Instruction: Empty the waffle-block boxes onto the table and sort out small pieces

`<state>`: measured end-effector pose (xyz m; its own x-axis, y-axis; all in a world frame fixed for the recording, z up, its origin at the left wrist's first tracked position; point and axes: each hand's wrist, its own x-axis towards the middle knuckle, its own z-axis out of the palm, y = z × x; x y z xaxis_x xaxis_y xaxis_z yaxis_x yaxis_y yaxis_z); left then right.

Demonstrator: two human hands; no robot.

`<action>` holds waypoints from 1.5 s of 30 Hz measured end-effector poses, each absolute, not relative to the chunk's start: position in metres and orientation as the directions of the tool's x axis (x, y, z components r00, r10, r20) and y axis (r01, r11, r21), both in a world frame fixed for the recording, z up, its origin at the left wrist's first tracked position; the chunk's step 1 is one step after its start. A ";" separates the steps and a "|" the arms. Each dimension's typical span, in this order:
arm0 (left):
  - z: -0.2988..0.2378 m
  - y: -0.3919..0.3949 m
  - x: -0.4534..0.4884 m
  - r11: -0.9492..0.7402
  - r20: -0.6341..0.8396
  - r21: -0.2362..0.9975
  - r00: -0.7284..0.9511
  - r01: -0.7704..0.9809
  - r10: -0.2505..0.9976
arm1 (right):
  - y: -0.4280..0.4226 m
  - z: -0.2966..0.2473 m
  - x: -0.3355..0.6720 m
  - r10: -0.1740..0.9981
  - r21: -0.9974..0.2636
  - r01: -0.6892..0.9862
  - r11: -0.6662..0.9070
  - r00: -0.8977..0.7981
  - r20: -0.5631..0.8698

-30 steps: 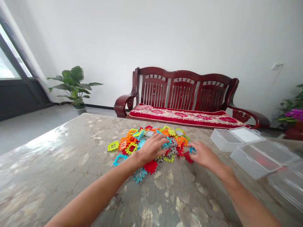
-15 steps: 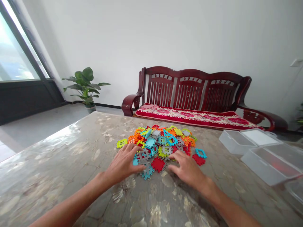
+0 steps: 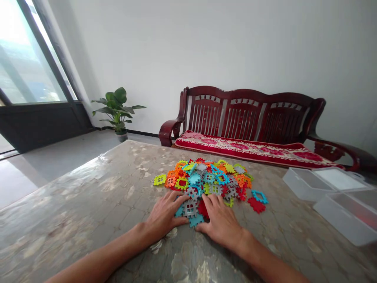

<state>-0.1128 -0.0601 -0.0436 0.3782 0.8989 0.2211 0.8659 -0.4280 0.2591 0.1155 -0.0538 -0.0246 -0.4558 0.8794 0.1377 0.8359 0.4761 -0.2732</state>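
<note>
A heap of colourful plastic interlocking tiles (image 3: 209, 177) with toothed edges lies on the table. At its near left edge is my left hand (image 3: 165, 211), thumb and fingers apart, fingertips beside a grey window-shaped tile (image 3: 191, 208). A blue tile (image 3: 195, 221) sits partly beneath the grey one, between my two thumbs. From the right, my right hand (image 3: 221, 221) reaches over a red tile (image 3: 203, 208) and partly covers it. Its fingers and thumb are apart, with the thumb tip near the blue tile. Neither hand visibly lifts anything.
Clear plastic boxes (image 3: 341, 214) stand at the table's right, something red showing inside one. A blue frame tile (image 3: 259, 196) and a red tile (image 3: 257, 205) lie right of the heap. Beyond the patterned table (image 3: 118, 188) are a wooden bench (image 3: 241, 94) and a potted plant (image 3: 118, 108).
My right hand has moved inward over the red tile, and both hands are closer together. The view has turned slightly left, so the scene sits farther right.
</note>
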 end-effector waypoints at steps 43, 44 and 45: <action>-0.068 0.084 -0.201 -0.052 0.113 0.320 0.016 0.946 0.993 | 0.168 -0.073 0.304 0.976 -0.758 0.629 0.172 -0.006 0.217; -0.072 0.087 -0.201 -0.056 0.113 0.326 0.020 0.944 0.993 | 0.171 -0.077 0.302 0.979 -0.768 0.616 0.177 -0.028 0.203; -0.075 0.089 -0.199 -0.072 0.117 0.336 0.035 0.939 0.992 | 0.173 -0.081 0.301 0.981 -0.775 0.606 0.180 -0.054 0.185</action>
